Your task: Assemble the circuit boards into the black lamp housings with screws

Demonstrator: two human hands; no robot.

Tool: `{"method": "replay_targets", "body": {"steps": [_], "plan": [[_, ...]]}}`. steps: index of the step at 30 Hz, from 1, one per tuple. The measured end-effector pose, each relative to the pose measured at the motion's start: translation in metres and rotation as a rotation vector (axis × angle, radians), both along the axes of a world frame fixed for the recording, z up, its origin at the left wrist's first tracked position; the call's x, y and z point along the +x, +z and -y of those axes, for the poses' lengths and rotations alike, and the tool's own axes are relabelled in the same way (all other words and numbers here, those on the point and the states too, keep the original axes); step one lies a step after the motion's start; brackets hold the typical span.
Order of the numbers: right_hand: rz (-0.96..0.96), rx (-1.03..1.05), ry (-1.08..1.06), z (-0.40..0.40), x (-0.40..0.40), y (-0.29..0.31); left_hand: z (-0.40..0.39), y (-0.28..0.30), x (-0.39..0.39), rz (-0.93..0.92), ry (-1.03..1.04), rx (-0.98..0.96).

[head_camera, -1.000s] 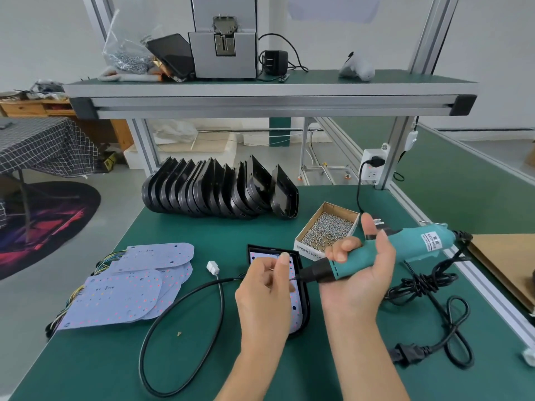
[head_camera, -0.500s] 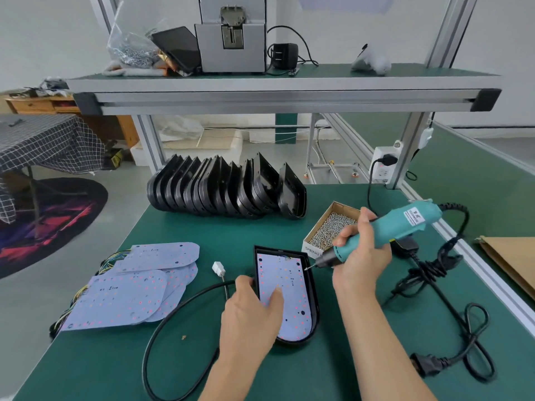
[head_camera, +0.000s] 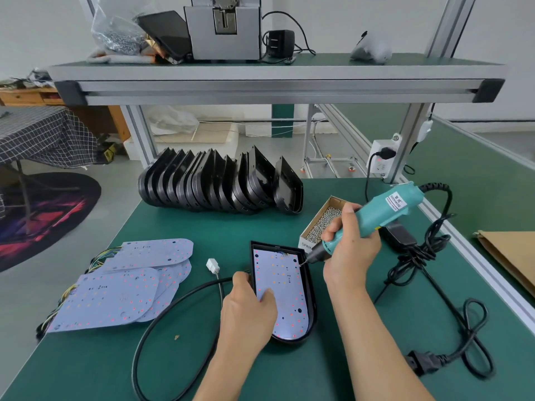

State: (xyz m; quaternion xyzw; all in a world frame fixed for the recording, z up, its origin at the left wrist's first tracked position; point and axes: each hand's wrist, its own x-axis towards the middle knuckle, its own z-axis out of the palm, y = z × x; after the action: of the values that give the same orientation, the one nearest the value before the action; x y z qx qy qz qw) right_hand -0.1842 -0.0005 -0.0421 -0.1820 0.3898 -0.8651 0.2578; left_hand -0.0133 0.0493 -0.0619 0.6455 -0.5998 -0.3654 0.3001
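A black lamp housing (head_camera: 311, 296) lies flat on the green bench with a pale circuit board (head_camera: 286, 290) seated inside it. My left hand (head_camera: 249, 311) rests on the housing's left rim, fingers pressing the board down. My right hand (head_camera: 351, 244) grips a teal electric screwdriver (head_camera: 385, 209), its bit touching the board's upper right corner. A cardboard box of screws (head_camera: 324, 219) stands just behind that hand. Loose circuit boards (head_camera: 121, 285) with coloured wires lie stacked at the left. A row of empty black housings (head_camera: 220, 183) stands on edge at the back.
A black cable (head_camera: 162, 319) with a white connector (head_camera: 212, 266) loops beside the housing. The screwdriver's cord and plug (head_camera: 434, 363) sprawl at the right, near a black adapter (head_camera: 398, 235). An overhead shelf (head_camera: 278, 82) carries a grey machine. The bench's aluminium rail (head_camera: 474, 264) runs along the right.
My left hand came down from the screwdriver tip onto the board in the housing. My right hand tilted the screwdriver downward and brought its bit to the board's upper right corner.
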Motion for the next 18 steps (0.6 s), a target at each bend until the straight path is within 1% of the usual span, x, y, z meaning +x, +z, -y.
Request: {"method": "replay_targets", "body": {"steps": [10, 18], "plan": [[-0.050, 0.036, 0.016, 0.0012, 0.0057, -0.0009, -0.0007, 0.0016, -0.0019, -0.006, 0.017, -0.018], [-0.033, 0.055, 0.000, 0.0010, 0.0039, 0.0001, 0.0009, -0.0017, -0.0022, -0.008, 0.011, -0.012]]}}
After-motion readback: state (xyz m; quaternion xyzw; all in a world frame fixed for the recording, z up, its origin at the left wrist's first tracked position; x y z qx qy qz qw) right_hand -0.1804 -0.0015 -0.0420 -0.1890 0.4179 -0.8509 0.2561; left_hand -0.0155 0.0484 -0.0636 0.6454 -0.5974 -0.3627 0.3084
